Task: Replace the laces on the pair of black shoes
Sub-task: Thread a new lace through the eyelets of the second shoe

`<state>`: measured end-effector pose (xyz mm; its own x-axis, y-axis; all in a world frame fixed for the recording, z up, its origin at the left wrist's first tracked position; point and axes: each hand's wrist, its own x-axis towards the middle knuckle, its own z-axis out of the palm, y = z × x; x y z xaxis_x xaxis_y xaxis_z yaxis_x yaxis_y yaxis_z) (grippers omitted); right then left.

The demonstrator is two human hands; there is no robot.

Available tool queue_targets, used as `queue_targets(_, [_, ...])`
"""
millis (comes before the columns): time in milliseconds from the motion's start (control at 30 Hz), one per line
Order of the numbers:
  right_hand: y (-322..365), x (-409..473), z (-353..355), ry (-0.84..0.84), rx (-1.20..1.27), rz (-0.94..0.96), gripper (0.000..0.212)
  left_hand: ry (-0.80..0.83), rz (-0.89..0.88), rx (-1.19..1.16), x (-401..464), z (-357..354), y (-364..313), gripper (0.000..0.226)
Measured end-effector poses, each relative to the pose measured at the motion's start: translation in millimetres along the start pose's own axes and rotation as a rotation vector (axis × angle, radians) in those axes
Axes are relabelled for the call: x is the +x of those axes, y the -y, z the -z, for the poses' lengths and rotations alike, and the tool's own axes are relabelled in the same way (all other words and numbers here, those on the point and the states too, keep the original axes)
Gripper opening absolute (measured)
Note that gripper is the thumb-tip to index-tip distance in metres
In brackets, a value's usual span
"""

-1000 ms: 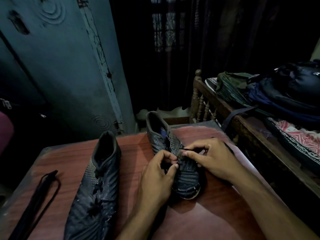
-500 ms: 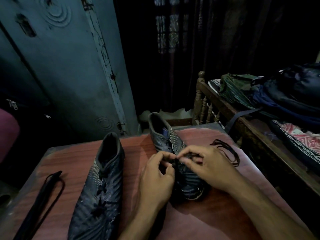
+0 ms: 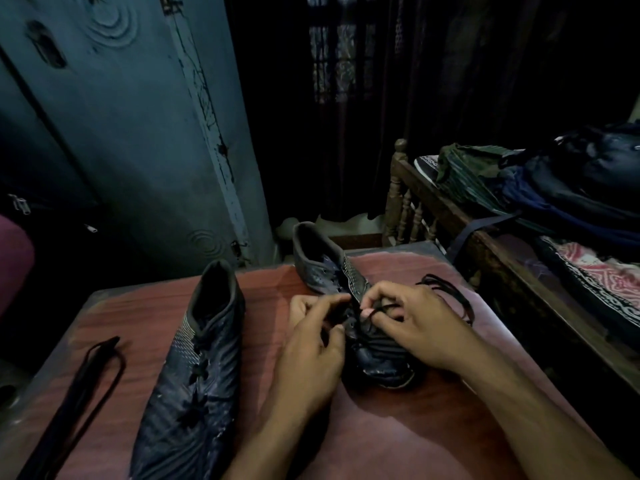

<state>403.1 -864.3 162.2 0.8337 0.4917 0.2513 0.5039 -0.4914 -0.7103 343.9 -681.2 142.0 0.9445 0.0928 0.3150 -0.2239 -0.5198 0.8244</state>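
Observation:
Two black shoes lie on a reddish wooden table (image 3: pixel 398 438). The left shoe (image 3: pixel 194 382) lies alone with its toe toward me. Over the lacing area of the right shoe (image 3: pixel 322 271) both hands work. My right hand (image 3: pixel 415 323) pinches a black lace (image 3: pixel 375 309) just above the eyelets. My left hand (image 3: pixel 311 355) has its fingers curled at the shoe's left side, beside the lace; whether it holds the lace is unclear. The rest of this lace (image 3: pixel 446 289) trails in loops behind my right hand.
A second black lace (image 3: pixel 83 382) lies stretched along the table's left side. A blue-grey door (image 3: pixel 138 133) stands behind the table. At the right a wooden bed frame (image 3: pixel 408 202) holds a pile of bags and cloth (image 3: pixel 554 181). A dark red seat (image 3: pixel 14 258) shows at far left.
My right hand shifted from the shoe's right side toward its middle, drawing the lace across. The loops of lace behind that hand came into sight. The left hand stayed at the shoe.

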Motion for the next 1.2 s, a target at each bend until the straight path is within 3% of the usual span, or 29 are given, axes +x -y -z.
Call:
queue_targets(300, [-6, 3, 4, 0.023, 0.224, -0.075, 0.009, 0.169, -0.093, 0.169, 2, 3, 5, 0.047])
queue_targets(500, [2, 1, 8, 0.040, 0.093, -0.036, 0.015, 0.171, -0.115, 0.227, 4, 4, 3, 0.037])
queue_targets(700, [-3, 3, 2, -0.049, -0.116, 0.035, 0.014, 0.114, -0.072, 0.252, 3, 6, 0, 0.030])
queue_targets(1200, [-8, 2, -3, -0.044, -0.283, 0.162, 0.006, 0.113, -0.064, 0.241, 4, 9, 3, 0.030])
